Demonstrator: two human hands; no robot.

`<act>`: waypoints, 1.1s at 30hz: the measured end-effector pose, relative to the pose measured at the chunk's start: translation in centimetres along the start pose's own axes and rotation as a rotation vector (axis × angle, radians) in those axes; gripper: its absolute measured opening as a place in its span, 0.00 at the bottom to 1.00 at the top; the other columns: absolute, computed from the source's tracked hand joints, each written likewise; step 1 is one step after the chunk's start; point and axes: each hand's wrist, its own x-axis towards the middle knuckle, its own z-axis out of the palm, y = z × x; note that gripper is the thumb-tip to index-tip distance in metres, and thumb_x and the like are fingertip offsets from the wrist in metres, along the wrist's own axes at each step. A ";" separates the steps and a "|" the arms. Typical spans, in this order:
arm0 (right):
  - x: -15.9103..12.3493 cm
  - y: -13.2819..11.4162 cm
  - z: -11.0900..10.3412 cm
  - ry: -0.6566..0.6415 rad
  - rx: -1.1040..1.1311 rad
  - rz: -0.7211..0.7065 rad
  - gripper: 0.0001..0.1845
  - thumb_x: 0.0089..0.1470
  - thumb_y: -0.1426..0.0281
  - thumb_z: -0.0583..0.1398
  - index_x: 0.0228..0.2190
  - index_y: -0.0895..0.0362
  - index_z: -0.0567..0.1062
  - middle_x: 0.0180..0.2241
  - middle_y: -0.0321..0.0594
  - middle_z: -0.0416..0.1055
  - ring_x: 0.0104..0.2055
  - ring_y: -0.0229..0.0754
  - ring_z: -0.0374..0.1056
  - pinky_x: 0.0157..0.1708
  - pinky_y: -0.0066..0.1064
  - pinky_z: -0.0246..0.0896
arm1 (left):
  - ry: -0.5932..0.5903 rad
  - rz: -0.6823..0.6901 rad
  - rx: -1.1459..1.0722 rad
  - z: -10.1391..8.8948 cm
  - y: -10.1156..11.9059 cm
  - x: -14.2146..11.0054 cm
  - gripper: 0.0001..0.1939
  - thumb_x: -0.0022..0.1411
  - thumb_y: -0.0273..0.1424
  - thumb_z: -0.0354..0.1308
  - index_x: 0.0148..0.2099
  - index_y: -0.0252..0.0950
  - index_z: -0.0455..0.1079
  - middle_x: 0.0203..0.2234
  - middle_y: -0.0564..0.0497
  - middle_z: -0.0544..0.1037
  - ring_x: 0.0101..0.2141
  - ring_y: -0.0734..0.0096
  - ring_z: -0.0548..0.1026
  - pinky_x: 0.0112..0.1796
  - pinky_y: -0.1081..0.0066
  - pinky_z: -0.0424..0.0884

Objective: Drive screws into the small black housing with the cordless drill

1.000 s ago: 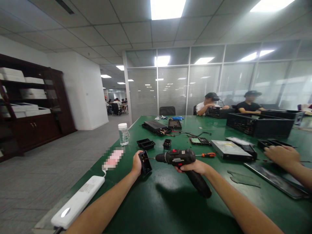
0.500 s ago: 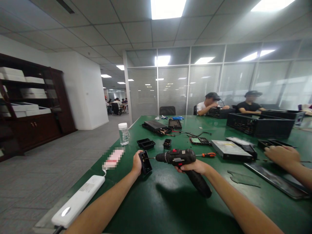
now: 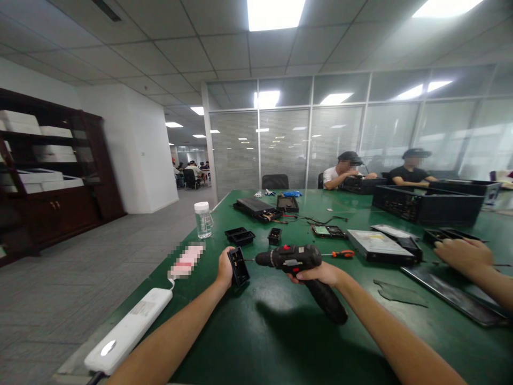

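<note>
Hands: left hand grips a small black casing on edge, near the surface's left edge; right hand clenched around a cordless drill, bit at the casing's open face. Advice: keep bit square, casing braced firm. Beyond: orange screwdriver, disc drive.

Your right hand is gripping a black cordless drill with a red switch on top; your left hand is holding a small black plastic box. Both are showing against the dark green table top. Lying on it: an orange-handled screwdriver, a long white power strip, a clear plastic jar with a white lid, a silver-grey metal drive unit, a large black open case.
</note>
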 end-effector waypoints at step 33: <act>0.0 0.9 -0.5 -0.020 0.034 -0.023 0.14 0.48 0.67 0.63 0.35 0.64 0.74 0.31 0.41 0.68 0.33 0.37 0.63 0.36 0.30 0.58 | 0.000 0.011 -0.009 0.0 0.1 -0.2 0.13 0.49 0.42 0.52 0.29 0.37 0.67 0.19 0.56 0.68 0.22 0.72 0.66 0.26 0.72 0.63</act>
